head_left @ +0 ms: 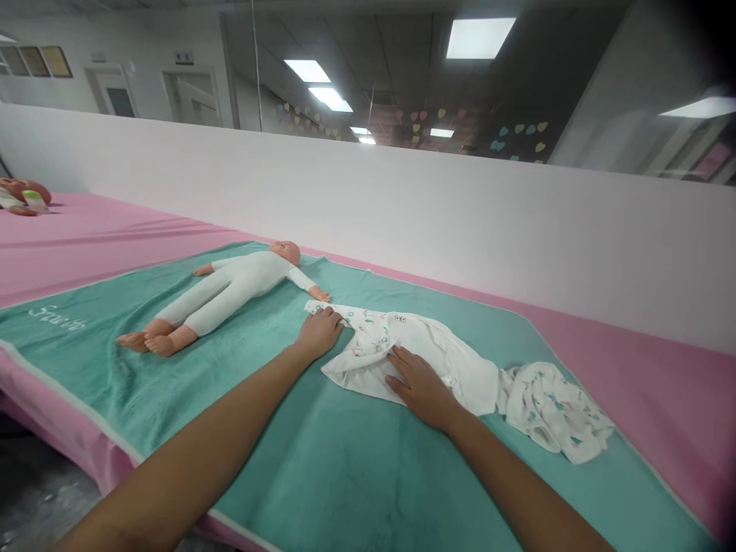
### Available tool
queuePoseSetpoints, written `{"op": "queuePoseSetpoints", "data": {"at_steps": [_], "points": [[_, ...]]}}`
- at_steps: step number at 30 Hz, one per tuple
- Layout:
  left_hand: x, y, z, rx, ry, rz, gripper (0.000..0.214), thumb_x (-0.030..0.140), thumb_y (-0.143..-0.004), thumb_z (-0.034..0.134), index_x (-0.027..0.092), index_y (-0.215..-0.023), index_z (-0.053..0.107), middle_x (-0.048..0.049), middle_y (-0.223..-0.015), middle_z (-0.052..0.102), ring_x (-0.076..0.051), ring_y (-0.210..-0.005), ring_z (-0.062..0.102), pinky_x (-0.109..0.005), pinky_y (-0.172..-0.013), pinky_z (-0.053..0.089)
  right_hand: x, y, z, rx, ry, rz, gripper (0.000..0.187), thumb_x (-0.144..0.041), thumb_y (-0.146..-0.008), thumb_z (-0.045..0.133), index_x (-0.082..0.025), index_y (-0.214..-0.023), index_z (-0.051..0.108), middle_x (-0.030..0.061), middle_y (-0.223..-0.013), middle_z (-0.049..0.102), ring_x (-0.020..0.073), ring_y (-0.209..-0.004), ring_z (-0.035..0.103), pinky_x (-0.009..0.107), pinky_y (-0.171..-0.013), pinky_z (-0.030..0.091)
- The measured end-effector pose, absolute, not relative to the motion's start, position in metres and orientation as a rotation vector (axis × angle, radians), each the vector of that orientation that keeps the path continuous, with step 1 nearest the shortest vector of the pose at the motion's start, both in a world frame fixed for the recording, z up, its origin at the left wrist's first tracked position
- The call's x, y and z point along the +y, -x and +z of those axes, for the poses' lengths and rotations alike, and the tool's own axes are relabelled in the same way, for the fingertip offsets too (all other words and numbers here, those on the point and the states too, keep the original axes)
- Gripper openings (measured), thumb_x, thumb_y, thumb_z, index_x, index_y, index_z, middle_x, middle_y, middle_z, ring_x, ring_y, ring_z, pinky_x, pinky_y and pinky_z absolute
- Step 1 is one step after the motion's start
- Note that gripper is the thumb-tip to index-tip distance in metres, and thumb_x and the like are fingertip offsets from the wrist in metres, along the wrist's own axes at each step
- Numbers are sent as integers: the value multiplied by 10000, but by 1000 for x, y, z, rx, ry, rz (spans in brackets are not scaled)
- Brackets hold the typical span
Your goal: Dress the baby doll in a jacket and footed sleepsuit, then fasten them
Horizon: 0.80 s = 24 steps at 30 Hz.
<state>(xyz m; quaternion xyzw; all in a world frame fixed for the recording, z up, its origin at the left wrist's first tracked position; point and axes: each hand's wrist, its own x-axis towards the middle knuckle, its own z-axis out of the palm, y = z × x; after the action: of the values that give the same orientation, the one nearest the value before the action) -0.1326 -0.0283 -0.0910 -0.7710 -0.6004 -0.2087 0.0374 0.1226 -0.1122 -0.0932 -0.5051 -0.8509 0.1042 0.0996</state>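
Note:
A white printed baby shirt (365,336) lies spread and partly folded over on a green towel (356,468). My left hand (320,332) is at its left sleeve, fingers bent and closed on the fabric; the fingertips are partly hidden. On the body of the shirt rests my right hand (422,387), laid flat and open, thumb apart from the fingers. To the left, a baby doll (244,284) in a white bodysuit lies on its back, its near hand close to the sleeve. A crumpled printed cloth (555,410) touches the shirt's right end.
Pink sheeting (626,376) covers the table under the towel. A low white wall (460,222) with glass above runs along the back. Another doll (26,192) lies at the far left beside a small bottle (35,201).

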Motion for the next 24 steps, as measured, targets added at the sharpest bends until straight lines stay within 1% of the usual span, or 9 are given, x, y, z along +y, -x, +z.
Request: {"op": "queuePoseSetpoints", "data": {"at_steps": [6, 9, 14, 17, 19, 22, 24], "points": [[-23, 135, -94, -1889, 2381, -677, 332, 375, -871, 371, 197, -998, 621, -96, -1048, 526, -242, -1010, 488, -311, -751, 433, -113, -122, -92, -2509, 1502, 317, 641, -596, -884, 171, -226, -1402, 248, -13, -1479, 133, 178, -1354, 116, 341, -1109, 103], [-23, 134, -93, -1911, 2367, -692, 319, 383, -870, 376, 189, -929, 622, -97, -1028, 528, -243, -1013, 485, -309, -726, 442, -113, -122, -92, -2512, 1504, 315, 641, -594, -884, 168, -224, -1401, 251, -15, -1478, 137, 177, -1354, 116, 340, -1109, 107], [-24, 133, -92, -1847, 2274, -680, 325, 405, -851, 419, 166, -789, 630, -120, -1037, 539, -279, -1020, 477, -358, -771, 429, -112, -122, -94, -2509, 1512, 304, 649, -601, -881, 169, -219, -1397, 265, -16, -1477, 134, 179, -1353, 119, 343, -1108, 109], [-25, 133, -92, -1818, 2253, -621, 367, 413, -861, 390, 163, -747, 633, -126, -994, 565, -289, -1011, 481, -371, -780, 419, -112, -123, -95, -2509, 1501, 296, 645, -599, -883, 170, -220, -1396, 267, -20, -1476, 138, 170, -1353, 121, 334, -1109, 107], [-26, 133, -91, -1817, 2258, -605, 365, 408, -870, 370, 163, -787, 627, -121, -950, 583, -282, -984, 492, -366, -763, 419, -111, -123, -96, -2511, 1497, 292, 643, -596, -884, 170, -219, -1396, 267, -19, -1476, 142, 167, -1353, 120, 333, -1109, 103], [-28, 132, -89, -1819, 2287, -625, 319, 397, -875, 365, 181, -924, 595, -96, -914, 600, -260, -942, 509, -341, -724, 419, -111, -123, -95, -2517, 1501, 287, 645, -595, -884, 168, -215, -1396, 267, -15, -1476, 142, 170, -1353, 119, 337, -1109, 102], [-29, 131, -89, -1827, 2302, -625, 309, 383, -882, 354, 194, -981, 578, -87, -910, 604, -249, -935, 513, -328, -716, 417, -111, -122, -95, -2519, 1497, 283, 644, -594, -885, 167, -216, -1396, 266, -14, -1476, 144, 169, -1353, 121, 337, -1108, 106]]}}
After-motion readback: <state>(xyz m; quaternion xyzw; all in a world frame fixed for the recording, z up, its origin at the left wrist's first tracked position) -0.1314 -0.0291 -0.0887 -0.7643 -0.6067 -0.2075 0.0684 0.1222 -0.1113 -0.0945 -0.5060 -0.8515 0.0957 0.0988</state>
